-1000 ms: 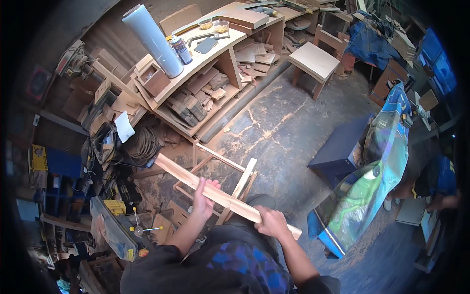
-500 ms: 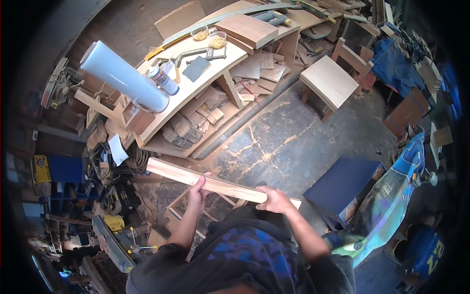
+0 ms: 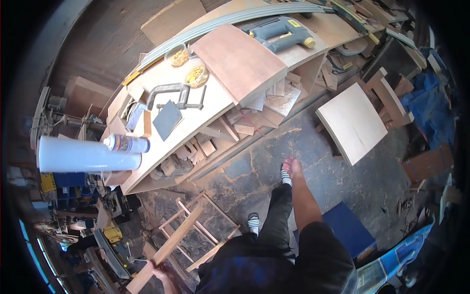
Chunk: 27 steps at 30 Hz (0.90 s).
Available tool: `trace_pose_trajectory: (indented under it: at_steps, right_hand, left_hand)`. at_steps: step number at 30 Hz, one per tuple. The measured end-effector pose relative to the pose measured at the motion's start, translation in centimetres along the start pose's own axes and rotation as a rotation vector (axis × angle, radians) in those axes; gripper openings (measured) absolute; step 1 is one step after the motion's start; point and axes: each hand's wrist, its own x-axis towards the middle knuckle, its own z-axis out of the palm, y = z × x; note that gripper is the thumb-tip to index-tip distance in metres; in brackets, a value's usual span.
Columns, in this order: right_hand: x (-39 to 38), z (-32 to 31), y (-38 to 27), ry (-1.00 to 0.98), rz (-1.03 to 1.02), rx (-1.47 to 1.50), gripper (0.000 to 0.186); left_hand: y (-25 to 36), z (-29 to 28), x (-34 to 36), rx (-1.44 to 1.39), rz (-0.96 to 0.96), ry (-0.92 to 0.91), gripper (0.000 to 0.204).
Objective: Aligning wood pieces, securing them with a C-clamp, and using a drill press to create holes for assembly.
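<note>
Grasping the lower part of a long wooden strip [image 3: 169, 247], the left hand [image 3: 164, 278] is closed around it near the frame's lower edge. Beyond the grip, the strip slants up over a wooden frame [image 3: 198, 228] on the floor. The right hand [image 3: 293, 167] hangs free, fingers loose. Risk: held one-handed near its end, the strip could swing and strike the frame or the cluttered workbench [image 3: 205, 105] above it.

The left hand [image 3: 164, 275] grips a long pale wooden slat [image 3: 169, 247] low beside a wooden frame [image 3: 198, 228]; the right hand [image 3: 293, 166] hangs free above the dusty concrete floor [image 3: 254, 166].
</note>
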Motion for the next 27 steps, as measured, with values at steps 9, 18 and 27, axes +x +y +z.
trace_pose_trajectory:
  at_steps: [9, 18, 27]
  right_hand:
    - [28.3, 6.7, -11.8, -0.025, 0.098, 0.27, 0.055]
    - [23.6, 9.3, -13.7, 0.017, 0.011, 0.226, 0.049]
    - [10.2, 5.3, -17.8, 0.026, -0.103, 0.088, 0.03]
  left_hand:
    - [2.8, 5.2, -6.3, 0.3, 0.045, 0.448, 0.053]
    - [3.0, 12.3, -11.4, 0.371, 0.026, 0.527, 0.055]
    - [0.8, 14.3, -10.2, 0.07, 0.103, 0.385, 0.052]
